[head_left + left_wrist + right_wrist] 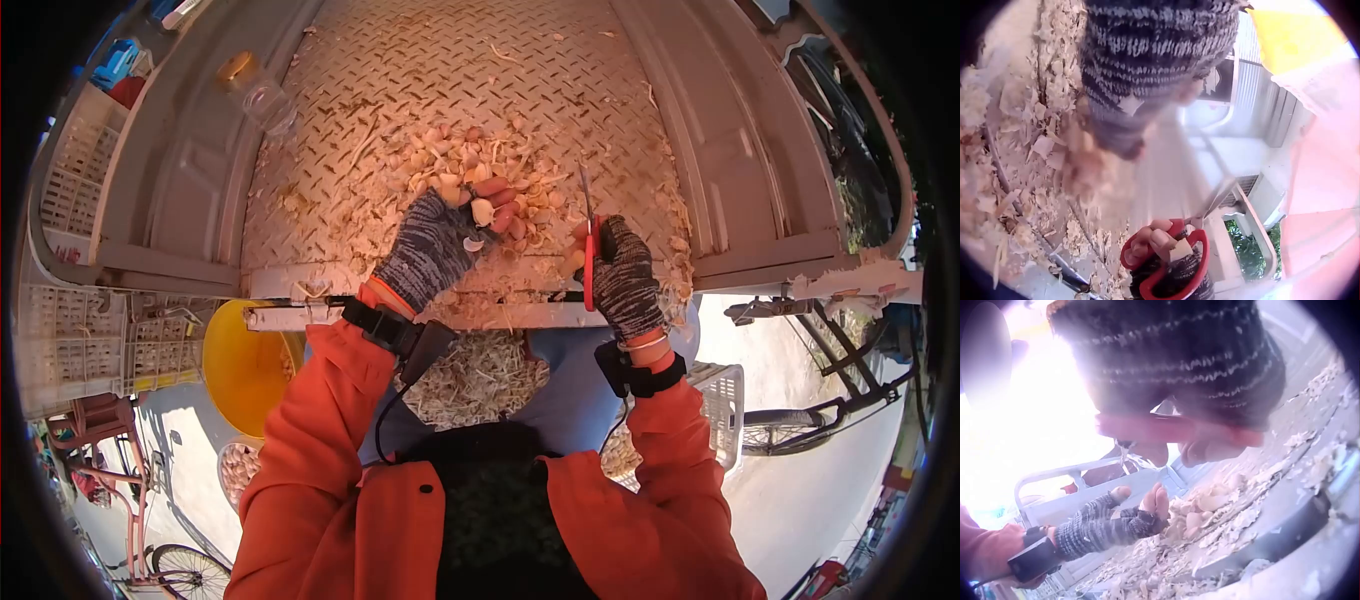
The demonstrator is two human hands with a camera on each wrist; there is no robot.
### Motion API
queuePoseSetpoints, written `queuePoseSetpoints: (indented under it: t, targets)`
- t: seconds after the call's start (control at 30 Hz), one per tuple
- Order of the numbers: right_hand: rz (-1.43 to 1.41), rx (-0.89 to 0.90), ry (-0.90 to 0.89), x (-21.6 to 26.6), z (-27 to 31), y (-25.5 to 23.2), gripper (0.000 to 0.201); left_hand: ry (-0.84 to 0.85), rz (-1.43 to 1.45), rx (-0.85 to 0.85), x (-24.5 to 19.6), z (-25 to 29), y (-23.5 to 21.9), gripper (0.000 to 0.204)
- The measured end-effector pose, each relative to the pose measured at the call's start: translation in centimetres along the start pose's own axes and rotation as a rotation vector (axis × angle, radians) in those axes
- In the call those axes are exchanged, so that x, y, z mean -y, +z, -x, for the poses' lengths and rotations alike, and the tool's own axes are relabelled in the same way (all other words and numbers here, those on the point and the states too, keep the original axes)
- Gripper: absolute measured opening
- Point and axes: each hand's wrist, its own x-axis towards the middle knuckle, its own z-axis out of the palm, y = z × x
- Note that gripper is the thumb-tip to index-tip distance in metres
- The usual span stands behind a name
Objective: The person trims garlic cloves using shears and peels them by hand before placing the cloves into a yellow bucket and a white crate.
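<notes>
My left hand [430, 245], in a grey striped glove with bare fingertips, is at the near side of a garlic pile [450, 155]. A pale garlic clove [483, 212] lies in its curled fingers; the thumb stands apart in the right wrist view. In the left wrist view that hand is blurred. My right hand [628, 275], gloved alike, grips red-handled scissors [589, 275] to the right of the pile, blades pointing away from me. The left wrist view shows its fingers at the red handle loops [1200, 236].
Garlic skins litter the ridged metal truck bed [380, 60] between its side walls. A gold-lidded clear jar [262, 98] lies at the left. Below the bed edge stand a yellow bucket [240, 365], a tub of cloves [238, 468] and a white basket [728, 410].
</notes>
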Motion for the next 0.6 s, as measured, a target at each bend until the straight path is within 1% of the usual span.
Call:
queuePoseSetpoints:
  t: [0.03,0.07,0.1,0.17,0.2,0.23,0.3,0.33,0.37,0.43,0.47,0.5,0.57,0.6]
  targets:
    - [-0.140,0.002,-0.034,-1.0,-0.3,0.7,0.021,-0.017,0.104,0.086,0.2,0.7,0.8,0.044]
    - [-0.282,0.035,-0.044,1.0,-0.6,1.2,0.023,0.056,-0.018,-0.003,0.5,0.9,-0.2,0.048]
    - [-0.291,0.040,-0.053,1.7,-1.0,1.8,0.023,0.067,-0.025,-0.007,0.5,1.4,0.2,0.048]
    - [-0.396,0.109,-0.174,2.7,-1.3,2.8,0.030,0.154,-0.277,-0.061,1.1,2.5,1.2,0.049]
    - [-0.434,0.101,-0.199,3.2,-1.0,3.4,0.036,0.124,-0.327,-0.091,1.4,3.0,1.4,0.048]
    - [-0.439,0.094,-0.200,3.8,-0.5,3.6,0.036,0.121,-0.334,-0.090,1.8,3.6,1.9,0.048]
    - [-0.224,-0.024,-0.522,5.6,1.0,2.6,0.039,0.208,-0.767,-0.140,3.3,4.7,3.0,0.039]
    - [-0.183,-0.060,-0.535,4.4,1.8,3.0,0.039,0.244,-0.760,-0.154,4.3,5.1,3.3,0.038]
    - [-0.174,-0.073,-0.527,5.1,3.0,2.2,0.039,0.233,-0.760,-0.141,5.0,5.4,3.6,0.038]
    - [-0.407,-0.011,-0.354,7.2,5.5,0.7,0.036,0.243,-0.682,-0.003,6.6,6.0,4.4,0.036]
    - [-0.276,-0.141,-0.418,6.3,6.3,1.2,0.033,0.237,-0.790,-0.142,7.3,6.2,6.5,0.033]
    - [-0.258,-0.156,-0.414,5.6,7.3,1.4,0.033,0.228,-0.784,-0.120,8.3,6.4,6.9,0.033]
    - [-0.220,-0.326,-0.239,5.1,9.5,1.2,0.033,0.260,-0.810,-0.160,10.4,7.3,7.7,0.034]
    - [-0.280,-0.342,-0.293,5.6,10.4,0.6,0.029,0.244,-0.757,-0.168,11.3,7.5,7.9,0.033]
